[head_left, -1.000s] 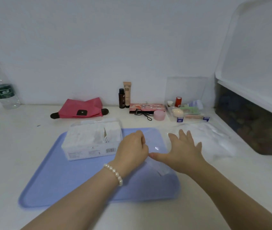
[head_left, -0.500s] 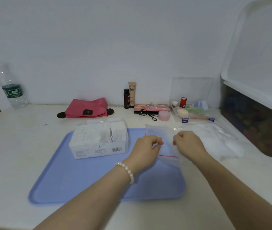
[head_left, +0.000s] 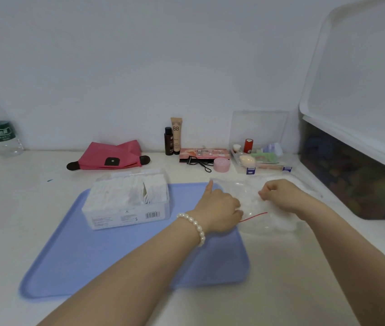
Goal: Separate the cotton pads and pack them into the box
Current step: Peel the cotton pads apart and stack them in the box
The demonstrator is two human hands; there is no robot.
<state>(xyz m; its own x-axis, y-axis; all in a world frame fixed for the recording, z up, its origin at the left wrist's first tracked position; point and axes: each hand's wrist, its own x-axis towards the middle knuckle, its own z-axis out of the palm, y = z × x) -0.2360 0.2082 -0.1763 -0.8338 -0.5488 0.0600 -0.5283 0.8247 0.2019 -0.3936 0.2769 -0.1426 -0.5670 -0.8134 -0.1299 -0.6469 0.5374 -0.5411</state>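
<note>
At the right edge of the blue tray [head_left: 73, 262], the left hand [head_left: 218, 209] has its fingers curled onto the near left corner of a clear zip bag [head_left: 255, 209], by the bag's red seal line, with the thumb sticking up toward the far side. Just right of it, the right hand [head_left: 280, 196] has its fingers bunched tight, pinching the bag's film from above. The bag lies on the bench [head_left: 280, 290] past the tray's right edge, with white cotton inside that is hard to make out. On the far left part of the tray stands the clear box [head_left: 128, 217], well filled with upright white cotton pads [head_left: 130, 192]. A pearl bracelet [head_left: 195, 225] circles the left wrist.
</note>
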